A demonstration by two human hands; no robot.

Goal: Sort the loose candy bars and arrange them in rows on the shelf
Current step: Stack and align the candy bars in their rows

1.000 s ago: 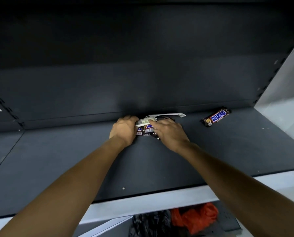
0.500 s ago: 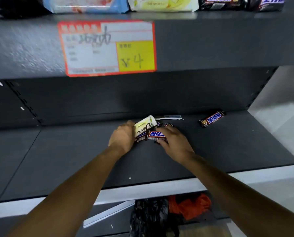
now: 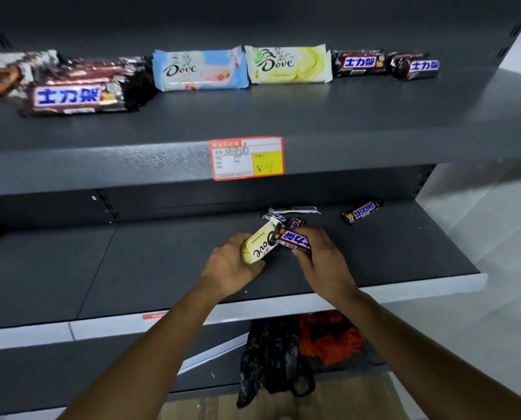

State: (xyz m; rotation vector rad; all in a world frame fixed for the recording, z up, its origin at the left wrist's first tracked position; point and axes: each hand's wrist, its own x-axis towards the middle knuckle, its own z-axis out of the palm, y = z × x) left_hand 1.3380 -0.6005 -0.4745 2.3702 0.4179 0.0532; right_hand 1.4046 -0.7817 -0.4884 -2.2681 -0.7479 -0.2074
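Note:
My left hand [image 3: 229,265] grips a yellow Dove bar [image 3: 260,244] just above the lower shelf [image 3: 132,268]. My right hand [image 3: 322,256] holds a brown Snickers bar [image 3: 294,239] with blue lettering. Behind them lie a few loose bars [image 3: 283,215], one white and flat against the back. A single Snickers bar [image 3: 362,211] lies apart to the right. On the upper shelf [image 3: 253,116] a row runs left to right: a large Snickers pack [image 3: 77,95], a blue Dove bar [image 3: 198,69], a yellow Dove bar [image 3: 288,65], and two small Snickers bars [image 3: 359,62] [image 3: 416,66].
A red and yellow price tag [image 3: 247,158] is stuck on the upper shelf's front edge. Black and orange plastic bags [image 3: 298,350] sit below the lower shelf. A white wall [image 3: 495,207] borders the shelving on the right.
The view has tilted upward, bringing the upper shelf and its row of bars into sight. Both hands have lifted the Dove and Snickers bars out of the pile toward me.

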